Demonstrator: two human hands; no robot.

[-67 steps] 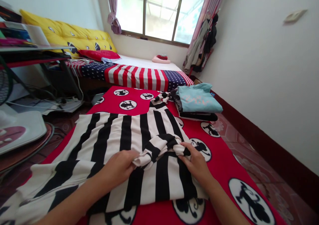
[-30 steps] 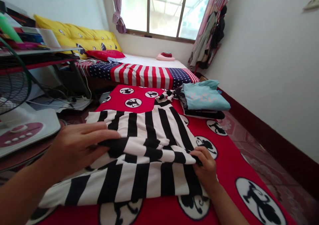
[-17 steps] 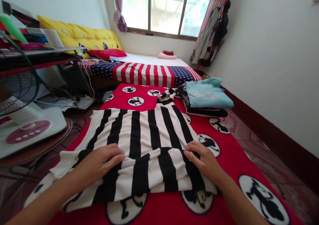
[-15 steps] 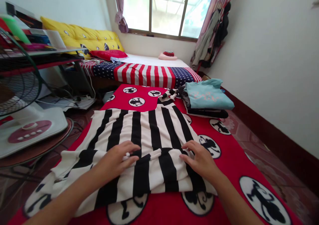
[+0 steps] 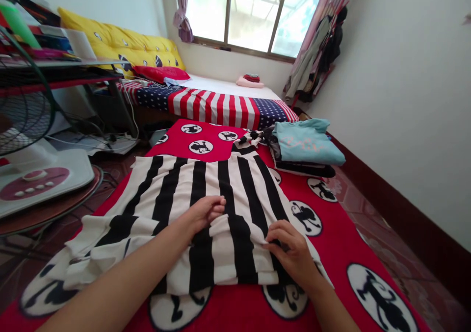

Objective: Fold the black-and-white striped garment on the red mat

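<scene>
Black-and-white striped garment [image 5: 221,194] under both hands: left hand [image 5: 204,213] resting loosely curled on it, right hand [image 5: 289,253] pinching a folded edge. Garment spread mid-bed on a red monkey-print blanket [image 5: 200,136], far end just beside a folded teal shirt [image 5: 307,143].

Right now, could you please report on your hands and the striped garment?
Left hand on black-and-white striped garment; right hand pinching its folded edge. Garment lies on red mouse-print blanket; folded clothes stack beside it.
</scene>
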